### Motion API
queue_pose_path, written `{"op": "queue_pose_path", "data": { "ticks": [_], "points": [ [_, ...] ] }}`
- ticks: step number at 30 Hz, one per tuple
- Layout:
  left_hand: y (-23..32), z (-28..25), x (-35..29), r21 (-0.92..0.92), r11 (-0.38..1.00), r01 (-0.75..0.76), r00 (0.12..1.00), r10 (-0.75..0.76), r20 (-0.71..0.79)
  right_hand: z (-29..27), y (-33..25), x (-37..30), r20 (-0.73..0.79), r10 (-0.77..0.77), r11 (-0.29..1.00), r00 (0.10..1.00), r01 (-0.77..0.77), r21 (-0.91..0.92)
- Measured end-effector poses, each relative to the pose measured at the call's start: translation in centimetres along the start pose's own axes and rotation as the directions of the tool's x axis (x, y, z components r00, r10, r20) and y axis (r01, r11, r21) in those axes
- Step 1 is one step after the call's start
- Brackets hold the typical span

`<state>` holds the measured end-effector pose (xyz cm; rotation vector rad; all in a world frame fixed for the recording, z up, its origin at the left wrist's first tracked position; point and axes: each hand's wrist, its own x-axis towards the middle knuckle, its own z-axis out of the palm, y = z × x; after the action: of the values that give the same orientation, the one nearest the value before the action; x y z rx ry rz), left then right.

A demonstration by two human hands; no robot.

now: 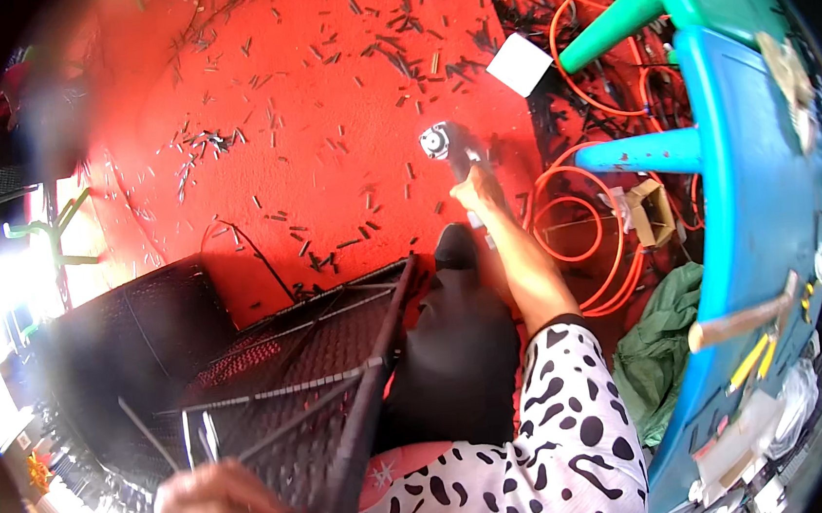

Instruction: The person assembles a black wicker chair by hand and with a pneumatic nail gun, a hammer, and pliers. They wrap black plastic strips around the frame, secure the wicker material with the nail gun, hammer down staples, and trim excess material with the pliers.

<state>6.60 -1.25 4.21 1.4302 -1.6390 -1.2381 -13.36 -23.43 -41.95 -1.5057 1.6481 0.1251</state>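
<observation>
My right hand, arm stretched forward over the red floor, is closed around the grip of a pistol-shaped pneumatic staple gun with a round silver cap. Against my left side leans a black woven wicker furniture piece with a dark frame. Low at the left, my left hand is closed and somewhat blurred in front of the weave. A thin strip and shiny narrow pieces stick up by its fingers; what exactly it grips is unclear.
Dark offcuts litter the red floor. At the right are orange hoses, a small cardboard box, a white square, green cloth and a blue plastic stool or table bearing a hammer and yellow-handled tool.
</observation>
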Motion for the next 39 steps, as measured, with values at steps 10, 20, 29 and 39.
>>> {"op": "queue_pose_path", "data": {
  "ticks": [10,20,29,39],
  "points": [
    [-0.2,-0.2,0.5,0.146,0.983,0.110,0.985,-0.088,-0.151,-13.8,-1.9,-27.6,-0.305,-0.583,0.777,0.753,0.627,0.059],
    [-1.2,-0.4,1.4,0.030,1.000,0.000,0.978,0.006,-0.207,-21.6,-11.3,-53.7,-0.135,-0.613,0.715,0.779,0.619,0.326],
    [-1.6,0.1,2.9,0.275,0.958,-0.086,0.983,0.127,-0.135,-20.1,-13.3,-55.4,-0.009,-0.568,0.785,0.823,0.545,0.295],
    [-3.6,0.0,8.1,0.782,0.571,-0.251,0.950,0.301,0.084,-20.4,-15.3,-54.8,0.071,-0.509,0.829,0.858,0.466,0.310]
  ]
}}
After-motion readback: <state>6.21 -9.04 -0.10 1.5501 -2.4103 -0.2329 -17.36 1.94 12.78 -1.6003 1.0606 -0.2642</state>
